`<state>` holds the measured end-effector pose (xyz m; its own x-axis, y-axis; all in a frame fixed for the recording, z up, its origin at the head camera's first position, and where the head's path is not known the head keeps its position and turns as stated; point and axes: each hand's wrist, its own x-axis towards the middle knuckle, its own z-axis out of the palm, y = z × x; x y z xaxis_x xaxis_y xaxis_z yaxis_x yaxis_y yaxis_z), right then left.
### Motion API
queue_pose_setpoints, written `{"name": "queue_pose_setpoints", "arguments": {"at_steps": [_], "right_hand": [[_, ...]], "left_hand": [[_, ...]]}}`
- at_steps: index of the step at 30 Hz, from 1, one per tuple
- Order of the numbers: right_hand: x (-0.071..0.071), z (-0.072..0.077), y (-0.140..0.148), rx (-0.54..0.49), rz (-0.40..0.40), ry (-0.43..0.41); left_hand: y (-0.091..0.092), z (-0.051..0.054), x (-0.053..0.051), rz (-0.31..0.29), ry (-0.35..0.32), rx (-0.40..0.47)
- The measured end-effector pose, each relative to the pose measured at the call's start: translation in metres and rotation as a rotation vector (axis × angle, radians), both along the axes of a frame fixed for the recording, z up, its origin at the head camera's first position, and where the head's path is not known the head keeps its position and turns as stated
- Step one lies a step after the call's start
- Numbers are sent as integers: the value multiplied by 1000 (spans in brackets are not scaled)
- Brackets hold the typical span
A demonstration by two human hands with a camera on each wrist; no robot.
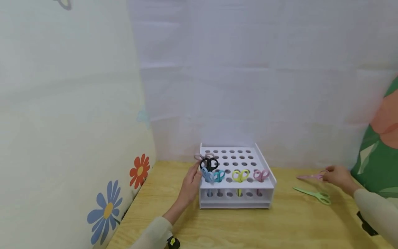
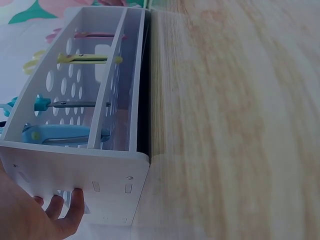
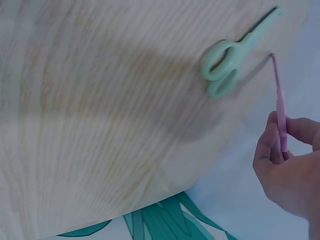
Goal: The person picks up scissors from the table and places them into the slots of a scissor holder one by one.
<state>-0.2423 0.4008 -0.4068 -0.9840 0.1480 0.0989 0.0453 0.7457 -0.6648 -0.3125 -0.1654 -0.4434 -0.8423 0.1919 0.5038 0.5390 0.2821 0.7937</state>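
Note:
A white rack (image 1: 237,185) with rows of round holes stands on the table, and my left hand (image 1: 189,185) touches its left side panel. Bent fingertips (image 2: 76,197) rest by that panel's cutout in the left wrist view. Upright in its holes are light blue scissors (image 2: 60,134), teal scissors (image 1: 219,175), yellow scissors (image 1: 240,175), pink scissors (image 1: 261,175), black-handled scissors (image 1: 209,163) and pale mauve-handled scissors (image 1: 199,157). Right of the rack, my right hand (image 1: 339,178) pinches another pair of pink scissors (image 3: 281,117) by the handles, above the tabletop. Light green scissors (image 3: 227,62) lie beside it.
The wood-grain table (image 1: 230,228) runs up to a white cloth backdrop (image 1: 261,86). A flower-patterned cloth (image 1: 77,103) hangs on the left. Green and orange patterned fabric (image 1: 377,152) borders the right side, near my right hand.

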Motion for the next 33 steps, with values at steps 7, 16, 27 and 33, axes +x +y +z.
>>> {"name": "queue_pose_setpoints", "arguments": {"at_steps": [7,16,27,33], "right_hand": [[-4,13,-17,-25,16,89],[-2,21,-29,-19,18,145],[5,47,-53,35,47,197],[8,71,-77,-12,49,290]], "left_hand": [[-1,-1,-1,-9,0,10],[-1,0,-1,-20,1,16],[-2,5,3,-19,-11,21],[-1,7,4,-17,14,18]]}}
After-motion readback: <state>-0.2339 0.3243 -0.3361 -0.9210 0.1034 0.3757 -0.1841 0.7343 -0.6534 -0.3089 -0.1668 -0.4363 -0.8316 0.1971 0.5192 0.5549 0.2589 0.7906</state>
